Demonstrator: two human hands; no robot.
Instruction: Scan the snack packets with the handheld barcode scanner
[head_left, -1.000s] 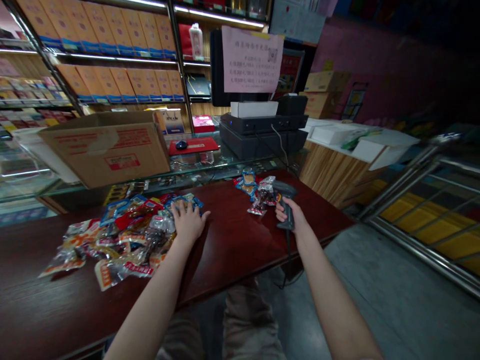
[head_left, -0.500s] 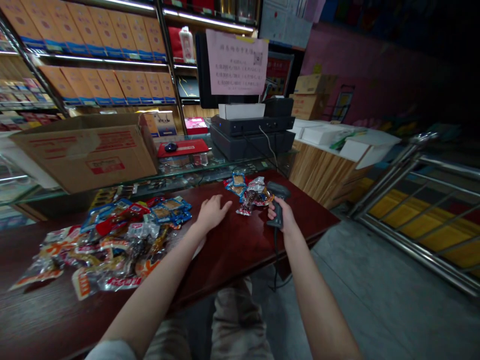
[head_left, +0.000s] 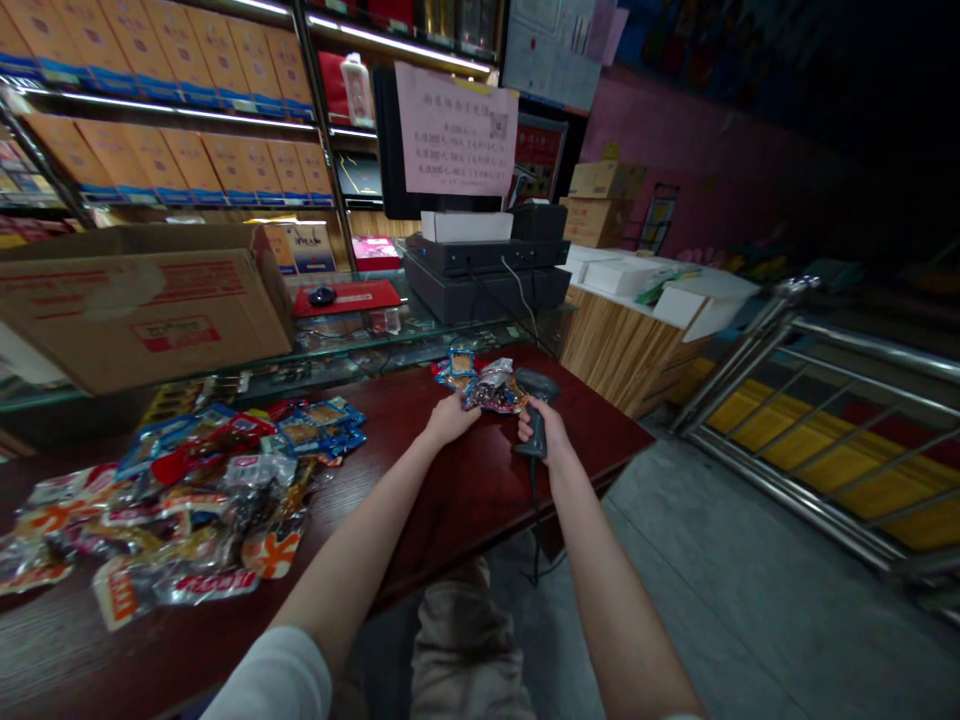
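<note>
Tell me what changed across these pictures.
The left hand moved rightward off the large heap of clear plastic snack packets and now rests against the smaller pile of plastic snack packets. The right hand kept hold of the black corded handheld barcode scanner. The large heap stayed in place.

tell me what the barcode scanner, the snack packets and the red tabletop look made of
The barcode scanner looks like dark moulded plastic, with a dull sheen. The snack packets seem to be glossy plastic film, crinkled and catching highlights. The dark red tabletop looks like varnished wood, shiny with faint grain, though it could be veneer.
</note>
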